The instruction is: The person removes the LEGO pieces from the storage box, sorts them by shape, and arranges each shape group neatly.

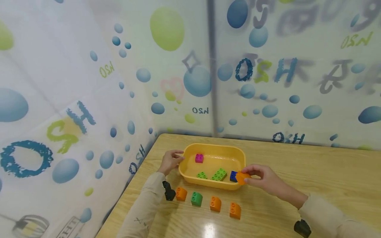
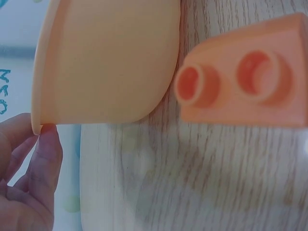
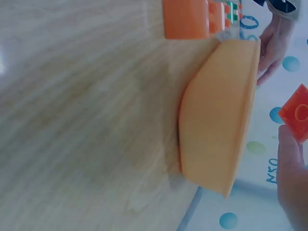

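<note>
A yellow plastic basin (image 1: 212,184) stands on the table, with a magenta toy brick (image 1: 199,158), two light green bricks (image 1: 219,175) and a dark blue brick (image 1: 233,176) inside. My left hand (image 1: 170,161) pinches the basin's left rim between thumb and fingers, which the left wrist view shows closely. Over the basin's right end, my right hand (image 1: 263,178) grips an orange toy brick (image 1: 242,178) by its edge. That brick partly covers the blue one in the head view. In the right wrist view the held orange brick (image 3: 296,113) appears above the rim, at the fingertips.
Before the basin, a row of curved-top bricks lies on the wooden table (image 1: 312,175): a green one (image 1: 196,199) among three orange ones (image 1: 215,204). Patterned curtains (image 1: 190,66) with blue and green dots hang behind and at the left.
</note>
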A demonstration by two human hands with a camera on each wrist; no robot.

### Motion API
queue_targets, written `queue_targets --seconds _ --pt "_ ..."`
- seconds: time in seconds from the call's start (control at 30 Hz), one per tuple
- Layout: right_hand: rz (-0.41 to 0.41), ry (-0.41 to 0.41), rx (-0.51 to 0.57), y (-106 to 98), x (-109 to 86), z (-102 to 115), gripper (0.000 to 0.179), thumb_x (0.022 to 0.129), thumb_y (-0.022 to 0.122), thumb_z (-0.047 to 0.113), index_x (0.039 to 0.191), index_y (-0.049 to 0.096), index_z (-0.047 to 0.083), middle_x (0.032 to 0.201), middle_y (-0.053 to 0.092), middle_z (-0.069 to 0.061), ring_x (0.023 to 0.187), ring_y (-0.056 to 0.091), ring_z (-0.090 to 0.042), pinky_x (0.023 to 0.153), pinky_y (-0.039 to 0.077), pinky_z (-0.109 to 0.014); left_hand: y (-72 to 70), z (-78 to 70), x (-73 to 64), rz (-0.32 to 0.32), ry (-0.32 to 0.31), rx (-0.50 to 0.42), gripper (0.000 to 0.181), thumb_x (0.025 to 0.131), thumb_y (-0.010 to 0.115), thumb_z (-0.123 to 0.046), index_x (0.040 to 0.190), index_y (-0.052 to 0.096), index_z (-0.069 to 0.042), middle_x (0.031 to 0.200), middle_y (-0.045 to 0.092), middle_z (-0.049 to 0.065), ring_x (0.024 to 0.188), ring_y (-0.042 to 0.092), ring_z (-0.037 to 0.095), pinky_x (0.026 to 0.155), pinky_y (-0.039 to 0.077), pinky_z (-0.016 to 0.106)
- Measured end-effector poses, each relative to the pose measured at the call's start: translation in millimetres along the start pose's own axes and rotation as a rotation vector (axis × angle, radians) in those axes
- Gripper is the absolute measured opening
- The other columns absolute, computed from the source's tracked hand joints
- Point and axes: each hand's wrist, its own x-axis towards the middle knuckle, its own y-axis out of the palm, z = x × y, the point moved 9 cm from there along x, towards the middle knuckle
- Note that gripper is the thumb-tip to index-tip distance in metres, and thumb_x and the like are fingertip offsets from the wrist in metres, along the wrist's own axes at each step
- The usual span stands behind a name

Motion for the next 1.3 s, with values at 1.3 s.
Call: queue_targets --seconds 1.3 --pt "-0.064 -0.016 0.008 27 -65.6 -57 0.031 0.076 0.069 0.013 0.096 0.056 -0.006 0.1 0.051 -0.019 0.09 0.054 -0.001 0.075 0.05 -0.025 0.0 2.3 1.6 -0.009 0.004 -0.028 0.03 0.082 0.062 -0.004 0.112 0.059 -0.002 0.087 0.057 0.015 0.077 0.06 0.034 0.057 0.053 0.033"
